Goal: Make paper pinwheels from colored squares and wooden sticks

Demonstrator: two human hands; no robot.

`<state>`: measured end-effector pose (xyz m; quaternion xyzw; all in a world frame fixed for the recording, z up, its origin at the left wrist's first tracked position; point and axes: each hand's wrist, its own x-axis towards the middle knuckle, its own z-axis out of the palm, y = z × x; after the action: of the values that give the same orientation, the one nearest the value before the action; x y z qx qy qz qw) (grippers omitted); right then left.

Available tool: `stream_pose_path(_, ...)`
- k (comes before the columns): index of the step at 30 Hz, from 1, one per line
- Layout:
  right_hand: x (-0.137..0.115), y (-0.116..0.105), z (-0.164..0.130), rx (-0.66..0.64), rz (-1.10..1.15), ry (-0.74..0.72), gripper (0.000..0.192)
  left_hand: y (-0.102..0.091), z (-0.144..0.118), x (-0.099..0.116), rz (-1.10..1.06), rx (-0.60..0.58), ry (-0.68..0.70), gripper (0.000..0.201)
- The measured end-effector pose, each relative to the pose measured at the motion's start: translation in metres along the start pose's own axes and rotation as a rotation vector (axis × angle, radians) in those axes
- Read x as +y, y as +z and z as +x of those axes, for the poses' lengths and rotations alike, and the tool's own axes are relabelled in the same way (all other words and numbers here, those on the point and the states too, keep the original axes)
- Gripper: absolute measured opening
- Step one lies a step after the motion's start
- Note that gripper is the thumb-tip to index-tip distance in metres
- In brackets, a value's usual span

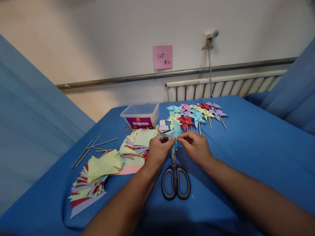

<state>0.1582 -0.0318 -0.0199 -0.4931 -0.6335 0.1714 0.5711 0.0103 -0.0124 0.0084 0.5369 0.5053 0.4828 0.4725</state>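
Note:
My left hand (161,147) is closed on a light blue paper pinwheel (175,130), its thumb pressed at the centre. My right hand (195,144) pinches at that same centre, thumb and forefinger together; whatever small thing may lie between those fingertips is too small to make out. Directly below the hands, scissors (176,182) with dark handles lie on the blue cloth, blades pointing away from me. Just beyond the hands are several pinwheels (197,116) in blue, pink, red, yellow and purple, on sticks.
Stacks of coloured paper squares (105,165) spread at the left, with loose wooden sticks (86,152) beside them. A clear plastic box (141,114) stands at the back near small white boxes (163,126). Behind the blue-covered table (246,157) are a wall rail (137,77) and a radiator (228,85).

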Motion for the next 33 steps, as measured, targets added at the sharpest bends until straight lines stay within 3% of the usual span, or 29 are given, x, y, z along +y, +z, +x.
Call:
stream_pose_path(10, -0.0011, -0.0006, -0.0009, -0.006, 0.007, 0.011, 0.011, 0.0001, -0.0014, 0.005, 0.066, 0.026, 0.067, 0.021)
stream_pose_path(17, -0.0007, -0.0013, -0.0002, -0.023, -0.018, 0.021, 0.012, 0.0014, -0.0005, 0.0006, -0.149, 0.003, -0.071, 0.026)
stream_pose_path(22, -0.0024, -0.0018, -0.0009, -0.003, -0.005, 0.007, 0.011, 0.0012, -0.0002, -0.0002, -0.16, -0.011, -0.079, 0.028)
stream_pose_path(33, -0.0025, -0.0021, -0.0014, -0.002, -0.011, 0.002, 0.012, 0.0005, -0.0037, 0.0066, 0.053, 0.031, 0.064, 0.021)
